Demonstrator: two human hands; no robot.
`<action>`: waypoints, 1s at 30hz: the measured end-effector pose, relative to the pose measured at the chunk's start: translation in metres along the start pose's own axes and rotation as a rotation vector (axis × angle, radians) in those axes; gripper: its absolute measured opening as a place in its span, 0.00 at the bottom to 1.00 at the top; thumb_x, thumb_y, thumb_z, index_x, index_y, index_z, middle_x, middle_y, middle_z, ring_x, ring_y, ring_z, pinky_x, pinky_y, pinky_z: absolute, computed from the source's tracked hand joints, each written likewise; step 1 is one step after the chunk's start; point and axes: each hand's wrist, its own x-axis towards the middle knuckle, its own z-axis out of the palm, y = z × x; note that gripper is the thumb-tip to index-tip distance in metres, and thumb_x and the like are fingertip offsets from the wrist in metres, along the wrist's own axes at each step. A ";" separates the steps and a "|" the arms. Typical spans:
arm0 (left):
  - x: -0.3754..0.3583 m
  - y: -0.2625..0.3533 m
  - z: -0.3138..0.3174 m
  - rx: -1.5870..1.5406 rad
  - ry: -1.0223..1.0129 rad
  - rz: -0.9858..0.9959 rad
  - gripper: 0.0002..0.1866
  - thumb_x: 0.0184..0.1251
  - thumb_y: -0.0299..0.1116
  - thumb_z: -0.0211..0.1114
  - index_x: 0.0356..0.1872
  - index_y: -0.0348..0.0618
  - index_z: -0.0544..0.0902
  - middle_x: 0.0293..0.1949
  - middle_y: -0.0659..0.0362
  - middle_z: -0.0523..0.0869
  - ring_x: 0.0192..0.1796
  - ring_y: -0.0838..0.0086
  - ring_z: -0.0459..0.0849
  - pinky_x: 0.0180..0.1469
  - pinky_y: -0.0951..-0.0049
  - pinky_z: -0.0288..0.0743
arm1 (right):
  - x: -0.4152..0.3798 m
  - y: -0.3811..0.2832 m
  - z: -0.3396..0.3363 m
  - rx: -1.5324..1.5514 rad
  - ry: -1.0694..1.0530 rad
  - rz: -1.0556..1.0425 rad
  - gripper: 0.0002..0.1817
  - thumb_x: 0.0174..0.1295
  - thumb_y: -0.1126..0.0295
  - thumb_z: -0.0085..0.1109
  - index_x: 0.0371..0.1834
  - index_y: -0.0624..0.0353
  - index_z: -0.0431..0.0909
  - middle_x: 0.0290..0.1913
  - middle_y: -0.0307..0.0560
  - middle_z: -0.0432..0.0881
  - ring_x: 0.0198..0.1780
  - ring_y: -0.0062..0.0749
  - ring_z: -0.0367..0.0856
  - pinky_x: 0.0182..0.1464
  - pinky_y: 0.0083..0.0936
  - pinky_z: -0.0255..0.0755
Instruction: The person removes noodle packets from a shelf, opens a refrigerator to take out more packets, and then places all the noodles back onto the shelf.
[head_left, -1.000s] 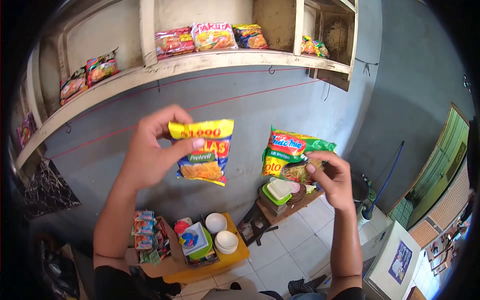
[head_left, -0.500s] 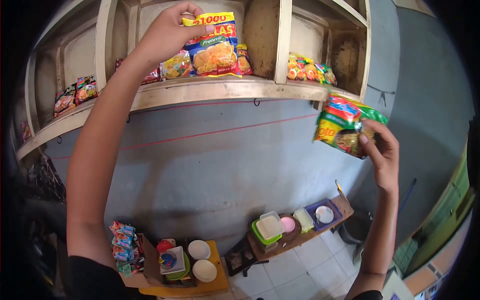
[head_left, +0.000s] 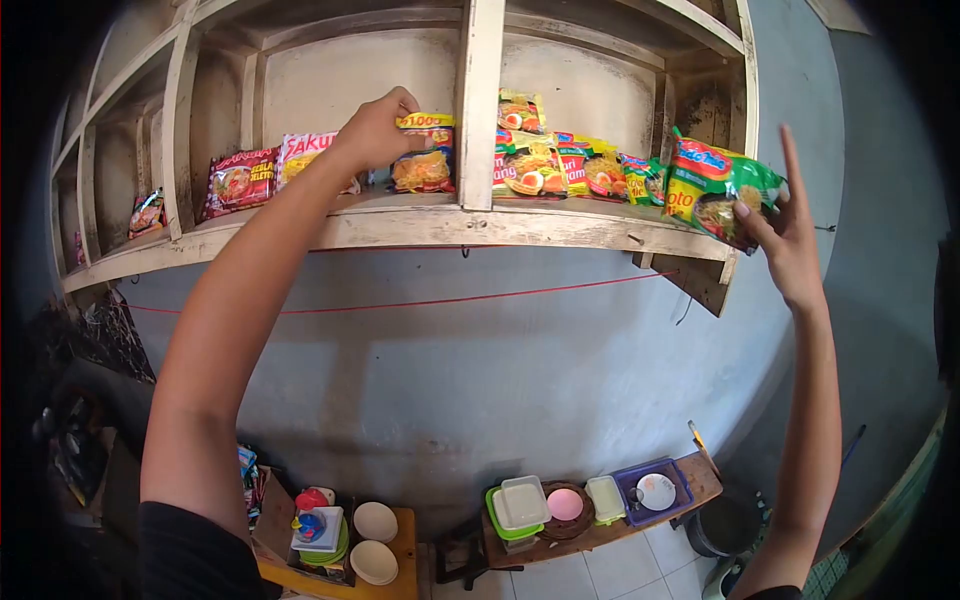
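My left hand is closed on the top of a blue and yellow instant noodle packet, which stands at shelf level beside a wooden upright. My right hand pinches a green and yellow soto instant noodle packet between thumb and fingers, with the index finger stretched upward. This packet is at the right end of the shelf, in front of its edge. Left of my left hand, a red noodle packet and a pink and white one stand on the shelf.
The worn white wooden shelf has several compartments. More noodle packets fill the right one. A red string runs below. Lower down are a bench with plastic containers and a yellow table with bowls.
My view has shifted, so the shelf appears lower and farther left. The left packet has moved in to the shelf by the upright; the right packet has come up to the shelf's right end.
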 end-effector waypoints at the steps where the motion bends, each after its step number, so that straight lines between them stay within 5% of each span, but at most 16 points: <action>1: -0.007 0.003 0.002 0.084 0.081 0.086 0.30 0.56 0.45 0.78 0.53 0.40 0.75 0.50 0.49 0.84 0.55 0.60 0.83 0.56 0.62 0.75 | 0.006 0.007 0.002 0.007 0.000 -0.022 0.45 0.67 0.77 0.61 0.83 0.41 0.48 0.50 0.47 0.81 0.46 0.24 0.81 0.49 0.25 0.79; 2: -0.014 0.007 0.003 0.121 0.164 0.117 0.29 0.56 0.43 0.77 0.54 0.42 0.74 0.56 0.50 0.81 0.60 0.56 0.80 0.60 0.60 0.74 | 0.013 0.015 0.001 -0.050 -0.018 -0.041 0.37 0.66 0.77 0.63 0.77 0.47 0.60 0.50 0.46 0.81 0.47 0.25 0.80 0.48 0.25 0.79; 5: -0.031 0.021 -0.005 0.291 0.159 0.229 0.26 0.55 0.46 0.76 0.50 0.46 0.76 0.59 0.53 0.80 0.60 0.54 0.79 0.59 0.58 0.74 | 0.038 0.043 -0.006 -0.039 -0.112 0.039 0.27 0.64 0.76 0.65 0.66 0.53 0.70 0.50 0.45 0.81 0.49 0.25 0.80 0.50 0.26 0.78; 7: -0.034 0.023 -0.005 0.297 0.141 0.278 0.23 0.56 0.45 0.75 0.46 0.45 0.77 0.58 0.53 0.80 0.60 0.54 0.79 0.60 0.58 0.73 | 0.053 0.063 -0.004 -0.171 -0.092 -0.152 0.21 0.63 0.76 0.67 0.58 0.56 0.73 0.47 0.43 0.81 0.45 0.23 0.80 0.44 0.26 0.79; 11: -0.033 0.016 0.001 0.194 0.103 0.232 0.15 0.58 0.41 0.72 0.36 0.41 0.78 0.55 0.55 0.82 0.59 0.55 0.80 0.61 0.59 0.72 | 0.077 0.077 -0.002 -0.162 -0.277 0.060 0.19 0.62 0.79 0.64 0.56 0.56 0.74 0.38 0.42 0.81 0.36 0.24 0.81 0.40 0.25 0.78; 14: -0.034 0.014 0.000 0.197 0.104 0.246 0.14 0.59 0.38 0.71 0.37 0.41 0.79 0.53 0.54 0.83 0.58 0.54 0.81 0.59 0.59 0.73 | 0.096 0.102 0.003 -0.245 -0.282 -0.003 0.21 0.54 0.75 0.70 0.53 0.57 0.77 0.38 0.46 0.84 0.37 0.30 0.83 0.44 0.30 0.79; 17: -0.035 0.016 0.000 0.174 0.088 0.230 0.12 0.59 0.35 0.70 0.36 0.40 0.78 0.53 0.53 0.83 0.57 0.54 0.81 0.58 0.60 0.74 | 0.106 0.109 0.009 -0.446 -0.269 -0.017 0.24 0.52 0.69 0.72 0.54 0.56 0.79 0.43 0.53 0.86 0.49 0.47 0.85 0.54 0.38 0.77; 21: -0.035 0.018 0.000 0.179 0.083 0.202 0.11 0.60 0.34 0.69 0.36 0.40 0.77 0.53 0.53 0.83 0.56 0.53 0.81 0.58 0.61 0.74 | 0.112 0.118 0.017 -0.694 -0.252 -0.163 0.24 0.54 0.68 0.71 0.55 0.56 0.78 0.39 0.55 0.86 0.47 0.48 0.86 0.52 0.40 0.78; 23: -0.036 0.020 -0.001 0.173 0.074 0.201 0.11 0.60 0.34 0.69 0.36 0.40 0.77 0.53 0.51 0.83 0.57 0.52 0.81 0.59 0.60 0.74 | 0.114 0.122 0.023 -0.873 -0.293 -0.042 0.26 0.52 0.65 0.71 0.57 0.54 0.79 0.53 0.59 0.84 0.54 0.57 0.83 0.57 0.44 0.77; 24: -0.037 0.021 -0.001 0.176 0.076 0.199 0.11 0.60 0.34 0.69 0.36 0.40 0.77 0.53 0.51 0.83 0.57 0.52 0.81 0.59 0.60 0.74 | 0.112 0.108 0.028 -1.052 -0.369 0.082 0.31 0.54 0.68 0.68 0.65 0.47 0.75 0.70 0.54 0.69 0.67 0.48 0.74 0.66 0.39 0.74; 30: -0.037 0.011 0.000 0.303 0.129 0.232 0.11 0.62 0.38 0.68 0.38 0.42 0.79 0.59 0.54 0.80 0.63 0.54 0.77 0.67 0.55 0.65 | 0.101 0.135 0.037 -0.941 -0.207 -0.144 0.36 0.51 0.69 0.68 0.68 0.50 0.70 0.67 0.55 0.71 0.68 0.50 0.71 0.67 0.39 0.73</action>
